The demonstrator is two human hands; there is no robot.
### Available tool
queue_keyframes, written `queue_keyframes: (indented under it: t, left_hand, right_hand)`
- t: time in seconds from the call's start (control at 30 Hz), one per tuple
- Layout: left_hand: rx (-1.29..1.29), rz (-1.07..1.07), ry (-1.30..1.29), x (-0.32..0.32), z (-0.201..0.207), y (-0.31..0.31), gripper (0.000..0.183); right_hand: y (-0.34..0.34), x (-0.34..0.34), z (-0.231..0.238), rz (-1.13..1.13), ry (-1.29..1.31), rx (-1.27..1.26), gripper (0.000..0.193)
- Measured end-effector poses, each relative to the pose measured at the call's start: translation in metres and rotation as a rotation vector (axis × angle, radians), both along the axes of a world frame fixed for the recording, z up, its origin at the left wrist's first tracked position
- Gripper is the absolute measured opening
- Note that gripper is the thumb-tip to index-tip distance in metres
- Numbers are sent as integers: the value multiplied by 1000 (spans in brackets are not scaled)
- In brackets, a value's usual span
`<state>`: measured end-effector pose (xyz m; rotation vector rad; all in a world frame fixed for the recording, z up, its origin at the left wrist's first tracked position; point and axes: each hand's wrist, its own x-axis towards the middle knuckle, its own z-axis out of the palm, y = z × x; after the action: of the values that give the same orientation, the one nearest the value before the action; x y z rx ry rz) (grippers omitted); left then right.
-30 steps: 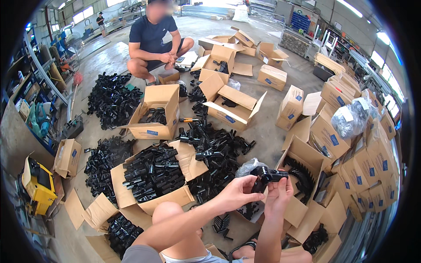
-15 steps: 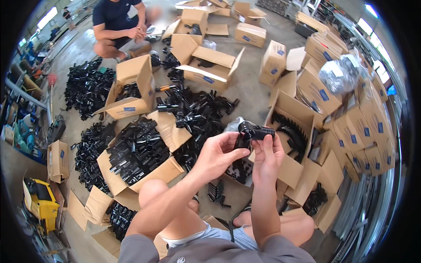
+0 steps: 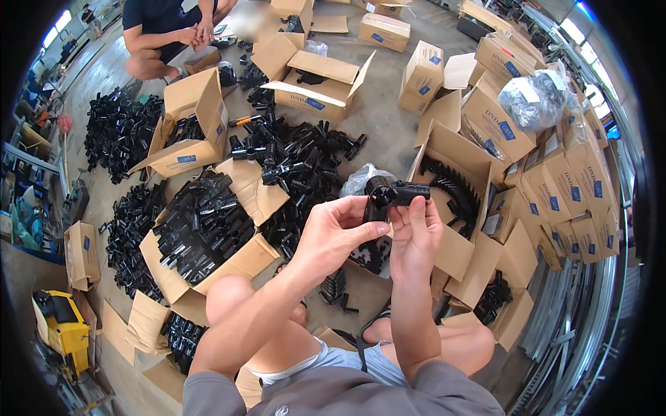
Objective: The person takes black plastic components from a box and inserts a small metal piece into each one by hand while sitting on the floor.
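Note:
Both my hands are raised in front of me and hold one glossy black pipe fitting [image 3: 397, 192]. It has a short tube pointing right and a rounded, ring-like end on the left. My left hand [image 3: 334, 232] pinches the lower arm of the fitting between thumb and fingers. From below, my right hand [image 3: 416, 239] grips the tube, with the thumb upright against its side. Under my hands, partly hidden, lie more black fittings [image 3: 374, 260] in a clear-lined container, and a small row of fittings [image 3: 333, 286] rests on the floor.
Loose black fittings [image 3: 295, 156] are heaped ahead. An open carton [image 3: 246, 260] full of them stands left. At right are another open carton [image 3: 451, 152] holding a curved row of parts and stacked closed boxes [image 3: 569, 184]. A co-worker [image 3: 163, 31] squats at far left.
The view has shifted slightly, so the surroundings sit further left and higher. Both hands still hold the fitting, which has turned slightly; my right fingers have shifted a little around the tube.

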<state>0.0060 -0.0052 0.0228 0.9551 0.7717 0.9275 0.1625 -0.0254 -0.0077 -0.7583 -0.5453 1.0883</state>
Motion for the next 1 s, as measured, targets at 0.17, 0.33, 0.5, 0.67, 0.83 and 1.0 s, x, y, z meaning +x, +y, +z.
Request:
queue_keyframes:
  t: [0.17, 0.33, 0.5, 0.67, 0.83, 1.0]
  left_hand:
    - [-7, 8, 14, -12, -1, 8, 33]
    - [135, 213, 158, -47, 14, 23, 38]
    - [342, 250, 818, -71, 22, 34, 43]
    - [548, 123, 1135, -58, 16, 40, 40]
    - [503, -20, 1097, -46, 11, 42, 26]
    - [557, -20, 1182, -50, 3, 51, 32]
  right_hand:
    - [5, -3, -8, -6, -71, 41, 31]
    - [35, 59, -71, -159, -189, -277, 35]
    - [90, 90, -186, 50, -614, -576, 30]
    - [150, 95, -272, 209, -1489, -733, 21]
    - [196, 107, -335, 174, -1594, -856, 23]
    - [196, 92, -351, 301, -1711, -820, 24]
